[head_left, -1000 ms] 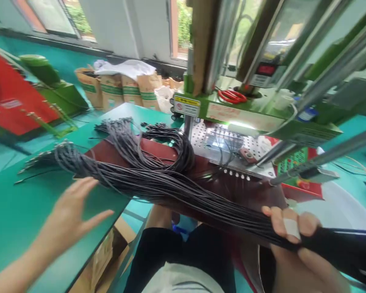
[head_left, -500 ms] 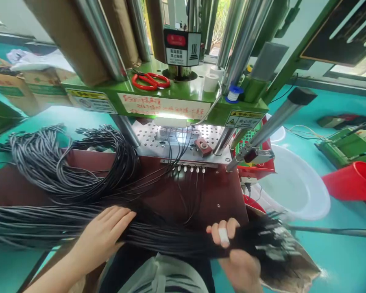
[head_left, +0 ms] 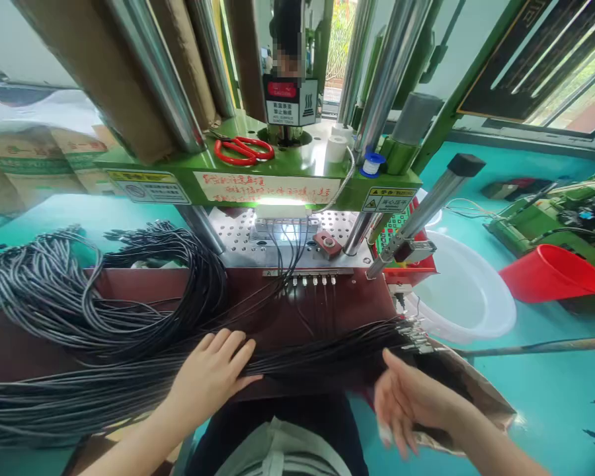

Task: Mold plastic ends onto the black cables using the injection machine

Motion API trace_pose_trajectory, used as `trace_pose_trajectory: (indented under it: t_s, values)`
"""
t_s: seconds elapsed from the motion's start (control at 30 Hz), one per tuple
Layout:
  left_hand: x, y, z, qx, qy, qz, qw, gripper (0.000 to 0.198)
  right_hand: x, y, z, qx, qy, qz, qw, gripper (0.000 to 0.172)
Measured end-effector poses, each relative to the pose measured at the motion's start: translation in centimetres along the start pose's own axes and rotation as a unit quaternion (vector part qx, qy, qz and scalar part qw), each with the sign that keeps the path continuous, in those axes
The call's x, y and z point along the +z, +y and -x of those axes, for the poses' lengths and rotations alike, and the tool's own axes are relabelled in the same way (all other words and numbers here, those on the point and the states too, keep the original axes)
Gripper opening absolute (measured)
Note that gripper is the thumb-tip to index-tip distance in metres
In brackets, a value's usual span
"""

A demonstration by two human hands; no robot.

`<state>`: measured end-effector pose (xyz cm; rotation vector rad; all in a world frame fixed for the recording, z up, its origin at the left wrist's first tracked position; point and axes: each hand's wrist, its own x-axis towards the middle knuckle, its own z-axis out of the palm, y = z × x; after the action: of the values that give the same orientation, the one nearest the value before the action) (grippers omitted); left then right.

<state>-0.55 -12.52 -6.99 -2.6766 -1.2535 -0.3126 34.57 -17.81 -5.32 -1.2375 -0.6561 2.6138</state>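
Note:
A long bundle of black cables (head_left: 322,352) lies across the front of the brown table (head_left: 258,291). My left hand (head_left: 213,370) is over the bundle near its middle, the fingers curved on top and the thumb along the near side. At the bundle's right end, the silvery connectors (head_left: 414,336) rest by the table's edge. My right hand (head_left: 409,396), slightly blurred, is just below that end, apart from the cables, its fingers loosely spread and a white wrap on one finger. Farther left, coiled cables (head_left: 139,311) lie on the tabletop.
A green press (head_left: 258,188) with metal columns stands ahead; thin cables run into its lit mould area. Red-handled scissors (head_left: 242,152) lie on top. To the right are a white basin (head_left: 496,311), a red bucket (head_left: 550,274) and brown paper (head_left: 490,403).
My right hand has let go of the cable bundle and drawn back toward me. The bundle's right end now lies farther forward on the table. My left hand has shifted right along it.

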Motion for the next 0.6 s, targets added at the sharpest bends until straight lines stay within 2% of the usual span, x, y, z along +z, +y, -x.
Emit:
trace_pose_trajectory:
  t_s: [0.07, 0.13, 0.17, 0.23, 0.27, 0.33, 0.4, 0.43, 0.47, 0.5, 0.53, 0.6]
  values:
    - [-0.3, 0.0, 0.3, -0.009, 0.002, 0.024, 1.0, 0.044, 1.3, -0.4, 1.2, 0.057, -0.026, 0.122, 0.991, 0.074]
    - [-1.1, -0.2, 0.2, -0.008, 0.005, 0.087, 0.996, 0.056, 3.6, -2.1, 2.5, 0.037, -0.028, 0.232, 0.972, 0.047]
    - [-1.6, -0.4, 0.0, -0.006, 0.006, 0.133, 0.991, 0.059, 4.9, -3.5, 2.9, 0.001, -0.014, 0.276, 0.961, 0.035]
    - [-2.8, -0.9, -1.5, -0.011, 0.012, 0.237, 0.971, 0.056, 7.0, -7.2, 2.7, -0.105, 0.056, 0.362, 0.925, 0.026]
    - [-3.2, -1.2, -2.7, -0.027, 0.018, 0.292, 0.956, 0.051, 7.5, -9.3, 2.0, -0.164, 0.098, 0.405, 0.894, 0.024]
    - [-3.3, -1.8, -6.0, -0.094, 0.038, 0.405, 0.909, 0.044, 7.7, -13.8, -0.8, -0.301, 0.213, 0.469, 0.802, 0.017]
    - [-2.2, -2.5, -10.0, -0.208, 0.069, 0.51, 0.832, 0.046, 6.9, -18.3, -4.7, -0.402, 0.322, 0.477, 0.712, 0.014]
    - [-1.3, -2.8, -11.9, -0.27, 0.074, 0.557, 0.782, 0.046, 6.4, -20.3, -6.7, -0.423, 0.369, 0.48, 0.674, 0.015]
    - [-0.2, -3.2, -13.6, -0.331, 0.075, 0.581, 0.74, 0.045, 6.0, -22.3, -8.5, -0.439, 0.408, 0.471, 0.647, 0.016]
    - [0.9, -3.6, -15.0, -0.367, 0.086, 0.587, 0.717, 0.046, 5.7, -24.0, -10.0, -0.447, 0.42, 0.467, 0.637, 0.017]
    - [2.0, -4.0, -16.1, -0.381, 0.104, 0.575, 0.716, 0.047, 5.7, -25.4, -11.3, -0.455, 0.426, 0.464, 0.63, 0.019]
    - [3.8, -4.7, -17.1, -0.366, 0.121, 0.53, 0.755, 0.046, 5.9, -27.5, -12.9, -0.47, 0.42, 0.461, 0.624, 0.023]
